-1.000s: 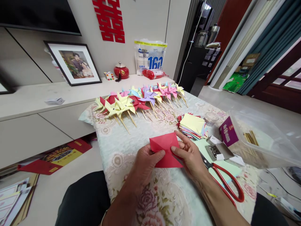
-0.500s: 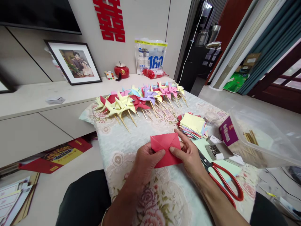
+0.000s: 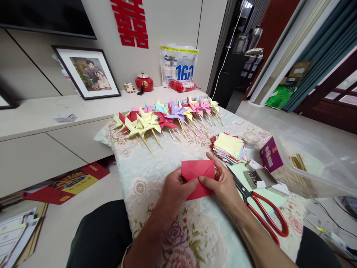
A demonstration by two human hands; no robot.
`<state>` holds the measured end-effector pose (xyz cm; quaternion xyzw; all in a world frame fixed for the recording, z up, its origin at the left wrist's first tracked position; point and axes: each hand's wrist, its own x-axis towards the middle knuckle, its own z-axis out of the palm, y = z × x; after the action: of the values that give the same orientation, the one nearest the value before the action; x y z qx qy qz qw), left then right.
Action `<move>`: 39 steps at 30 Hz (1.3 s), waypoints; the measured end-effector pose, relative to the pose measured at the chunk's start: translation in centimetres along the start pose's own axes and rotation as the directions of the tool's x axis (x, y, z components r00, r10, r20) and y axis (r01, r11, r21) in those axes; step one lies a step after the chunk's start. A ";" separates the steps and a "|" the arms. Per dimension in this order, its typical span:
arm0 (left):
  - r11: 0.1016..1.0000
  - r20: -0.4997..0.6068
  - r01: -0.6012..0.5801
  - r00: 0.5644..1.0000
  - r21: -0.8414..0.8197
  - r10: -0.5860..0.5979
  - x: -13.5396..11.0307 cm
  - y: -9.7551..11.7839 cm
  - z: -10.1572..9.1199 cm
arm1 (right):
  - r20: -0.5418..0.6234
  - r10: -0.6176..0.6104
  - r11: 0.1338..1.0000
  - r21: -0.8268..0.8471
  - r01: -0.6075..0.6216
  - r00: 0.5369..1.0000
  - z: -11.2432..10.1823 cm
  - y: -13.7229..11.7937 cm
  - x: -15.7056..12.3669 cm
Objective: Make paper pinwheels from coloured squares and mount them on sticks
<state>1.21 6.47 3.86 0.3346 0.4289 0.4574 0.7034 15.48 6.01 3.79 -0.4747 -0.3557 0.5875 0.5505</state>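
A square of red paper [image 3: 197, 167] is held up over the flowered tablecloth, with diagonal lines and slits toward its middle. My left hand [image 3: 178, 187] pinches its left side, thumb on the front face and fingers behind. On the right side, my right hand [image 3: 220, 179] grips it the same way, its thumb near the paper's centre and its index finger raised past the top edge. The two thumb tips almost meet. Red-handled scissors [image 3: 252, 195] lie to the right of my right hand. Beyond that hand sits a stack of coloured paper squares [image 3: 228, 146].
Finished paper pinwheels [image 3: 170, 117] on sticks lie in rows at the table's far side. At right are an opened small box of metal fasteners [image 3: 255, 178], a round clear container [image 3: 250, 139] and a plastic bin [image 3: 320, 178] with sticks. A cabinet [image 3: 83, 128] stands behind.
Both thumbs have shifted closer together at the middle of the red paper. The paper has turned slightly so its top edge lies more level. Elsewhere things look the same.
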 end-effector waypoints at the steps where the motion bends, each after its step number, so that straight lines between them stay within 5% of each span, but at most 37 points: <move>1: 1.000 0.020 0.012 1.000 -0.015 -0.011 0.0 0.1 0.0 | -0.007 0.001 1.000 0.003 -0.001 1.000 0.0 0.0 0.0; 5: 0.996 0.071 0.053 0.996 -0.066 -0.048 -0.2 0.3 -0.1 | -0.015 0.001 1.000 -0.006 -0.001 1.000 0.0 -0.1 -0.1; 17: 0.998 -0.007 0.033 0.999 -0.053 -0.033 0.2 0.3 -0.6 | 0.048 -0.023 1.000 0.012 0.022 0.999 -0.2 0.1 -0.1; 20: 0.995 0.007 0.020 1.000 -0.100 -0.019 0.3 0.7 -1.1 | -0.029 -0.156 0.987 -0.036 0.155 0.987 -0.5 0.0 0.0; 24: 0.993 -0.016 0.022 1.000 -0.117 -0.024 0.3 1.2 -1.7 | -0.133 -0.398 0.895 -0.272 0.353 0.908 -0.9 0.0 -0.1; 27: 0.993 -0.046 0.015 0.999 -0.115 -0.020 0.2 1.5 -2.1 | 0.041 -0.533 0.747 -0.446 0.493 0.845 -0.9 -0.1 -0.4; 31: 0.991 -0.036 -0.001 0.999 -0.137 -0.004 0.1 1.9 -2.6 | 0.330 -0.518 0.604 -0.512 0.610 0.789 -0.6 -0.2 -0.7; 39: 0.986 -0.011 -0.001 1.000 -0.165 -0.001 0.2 2.1 -3.0 | 0.516 -0.498 0.473 -0.512 0.717 0.697 -0.7 0.0 -0.6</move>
<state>-2.26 7.61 4.37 0.2727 0.3937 0.4933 0.7261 16.13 5.37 3.68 -0.3874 -0.7687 0.2392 0.4492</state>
